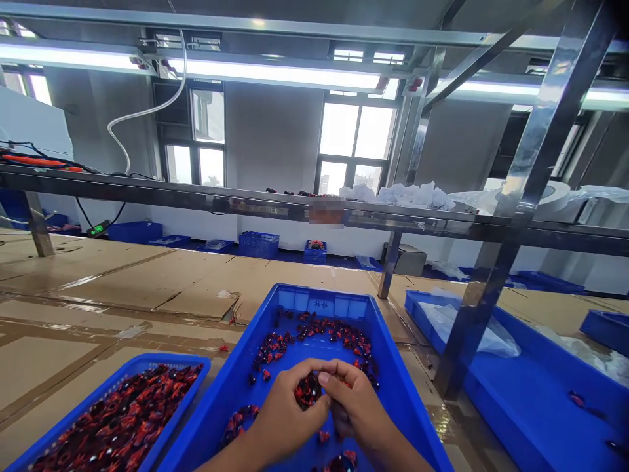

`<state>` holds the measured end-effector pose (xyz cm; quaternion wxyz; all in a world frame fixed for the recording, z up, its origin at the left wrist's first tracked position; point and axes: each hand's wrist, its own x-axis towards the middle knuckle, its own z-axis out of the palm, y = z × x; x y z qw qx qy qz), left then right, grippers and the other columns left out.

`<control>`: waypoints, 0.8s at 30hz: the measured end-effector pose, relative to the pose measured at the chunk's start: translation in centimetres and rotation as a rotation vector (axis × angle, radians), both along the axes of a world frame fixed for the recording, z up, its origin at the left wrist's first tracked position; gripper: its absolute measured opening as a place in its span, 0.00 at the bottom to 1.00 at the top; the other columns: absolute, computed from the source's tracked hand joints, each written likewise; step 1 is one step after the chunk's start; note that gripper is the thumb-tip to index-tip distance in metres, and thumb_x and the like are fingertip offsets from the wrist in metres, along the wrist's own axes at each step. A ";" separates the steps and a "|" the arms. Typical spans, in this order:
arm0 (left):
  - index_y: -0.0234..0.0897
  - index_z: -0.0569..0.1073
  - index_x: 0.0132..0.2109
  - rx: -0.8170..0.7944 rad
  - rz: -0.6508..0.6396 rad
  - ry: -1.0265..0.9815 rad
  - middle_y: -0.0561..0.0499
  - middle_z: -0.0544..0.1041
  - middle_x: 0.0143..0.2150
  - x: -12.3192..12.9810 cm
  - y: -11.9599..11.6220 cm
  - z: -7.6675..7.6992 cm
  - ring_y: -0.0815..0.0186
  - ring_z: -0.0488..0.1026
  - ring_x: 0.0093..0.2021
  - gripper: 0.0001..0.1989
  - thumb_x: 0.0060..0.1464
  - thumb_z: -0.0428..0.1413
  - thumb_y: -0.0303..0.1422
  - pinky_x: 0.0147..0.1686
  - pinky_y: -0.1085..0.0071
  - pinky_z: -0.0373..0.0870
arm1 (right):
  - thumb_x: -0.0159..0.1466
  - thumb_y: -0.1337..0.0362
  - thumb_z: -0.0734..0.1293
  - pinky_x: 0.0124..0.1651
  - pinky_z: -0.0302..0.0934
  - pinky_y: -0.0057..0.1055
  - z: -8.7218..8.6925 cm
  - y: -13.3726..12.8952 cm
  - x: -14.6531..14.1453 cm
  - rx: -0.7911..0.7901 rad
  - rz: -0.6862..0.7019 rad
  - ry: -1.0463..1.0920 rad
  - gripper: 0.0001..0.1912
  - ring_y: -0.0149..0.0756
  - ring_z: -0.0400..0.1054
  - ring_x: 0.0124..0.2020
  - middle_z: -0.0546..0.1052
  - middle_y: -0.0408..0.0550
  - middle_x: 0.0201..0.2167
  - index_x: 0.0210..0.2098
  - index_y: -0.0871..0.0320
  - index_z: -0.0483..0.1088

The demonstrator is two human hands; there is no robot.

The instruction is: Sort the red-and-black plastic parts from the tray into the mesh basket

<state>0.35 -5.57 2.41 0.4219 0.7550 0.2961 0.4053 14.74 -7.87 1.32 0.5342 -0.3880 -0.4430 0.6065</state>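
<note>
My left hand (287, 410) and my right hand (361, 401) meet over the front half of a long blue bin (410, 393). Both are closed, their thumbs and fingertips pressed together around a small red-and-black part (307, 391). Its exact shape is mostly covered by my fingers. Loose red-and-black parts (344, 333) lie scattered on the bin floor, in an arc at the far end. More of them (236, 423) rest beside my left wrist and below my hands. To the left stands a blue basket (204, 367) heaped with similar red-and-black pieces (132, 413).
A metal post (484, 295) rises right of the bin, and a metal shelf rail (236, 202) crosses ahead. Another blue tray (521, 400) on the right holds a plastic bag (472, 328) and a few parts. Taped cardboard (162, 275) covers the table.
</note>
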 end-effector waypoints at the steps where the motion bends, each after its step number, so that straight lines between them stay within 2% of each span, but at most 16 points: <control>1: 0.40 0.74 0.50 -0.008 -0.002 -0.020 0.50 0.77 0.45 0.0 0.0 0.1 0.63 0.73 0.44 0.16 0.52 0.56 0.29 0.47 0.69 0.69 | 0.54 0.49 0.72 0.11 0.34 0.19 0.0 0.0 0.1 -0.018 0.023 0.012 0.20 0.18 0.38 0.09 0.56 0.28 0.10 0.33 0.57 0.65; 4: 0.38 0.74 0.46 -0.090 -0.035 -0.093 0.51 0.77 0.39 0.1 0.4 0.3 0.64 0.73 0.39 0.16 0.48 0.62 0.32 0.41 0.71 0.69 | 0.56 0.49 0.71 0.11 0.35 0.18 0.1 0.0 0.5 -0.065 0.069 0.056 0.19 0.19 0.40 0.11 0.58 0.30 0.13 0.32 0.56 0.63; 8: 0.35 0.71 0.51 -0.260 -0.089 -0.150 0.55 0.71 0.26 0.1 1.2 -0.5 0.71 0.67 0.24 0.26 0.46 0.63 0.41 0.26 0.75 0.66 | 0.57 0.48 0.69 0.11 0.35 0.18 0.4 0.1 0.6 -0.130 0.015 0.205 0.22 0.20 0.42 0.12 0.58 0.33 0.14 0.23 0.57 0.58; 10: 0.35 0.70 0.54 -0.292 -0.088 -0.152 0.58 0.67 0.24 0.1 1.5 -1.0 0.75 0.62 0.20 0.29 0.47 0.63 0.43 0.21 0.77 0.61 | 0.59 0.50 0.67 0.10 0.35 0.18 0.6 0.3 0.7 -0.212 0.008 0.312 0.20 0.20 0.43 0.11 0.57 0.33 0.14 0.22 0.57 0.58; 14: 0.35 0.67 0.57 -0.333 -0.120 -0.139 0.59 0.66 0.24 0.2 1.6 -1.3 0.78 0.57 0.17 0.31 0.47 0.63 0.43 0.16 0.80 0.55 | 0.64 0.57 0.59 0.09 0.33 0.18 0.4 0.7 1.3 -0.357 -0.033 0.439 0.14 0.22 0.48 0.10 0.59 0.35 0.14 0.26 0.58 0.61; 19: 0.31 0.62 0.61 -0.484 -0.232 -0.180 0.60 0.63 0.20 0.4 1.7 -1.2 0.75 0.57 0.15 0.36 0.49 0.61 0.45 0.11 0.79 0.55 | 0.66 0.59 0.54 0.09 0.35 0.19 -0.3 1.2 1.2 -0.372 -0.069 0.369 0.15 0.23 0.52 0.11 0.62 0.38 0.15 0.27 0.58 0.62; 24: 0.31 0.63 0.61 -0.488 -0.252 -0.198 0.60 0.64 0.19 0.3 1.7 -1.3 0.76 0.56 0.13 0.35 0.49 0.60 0.43 0.10 0.79 0.56 | 0.67 0.59 0.52 0.08 0.39 0.19 -0.4 1.0 0.9 -0.340 -0.029 0.310 0.16 0.24 0.53 0.11 0.63 0.38 0.16 0.28 0.58 0.64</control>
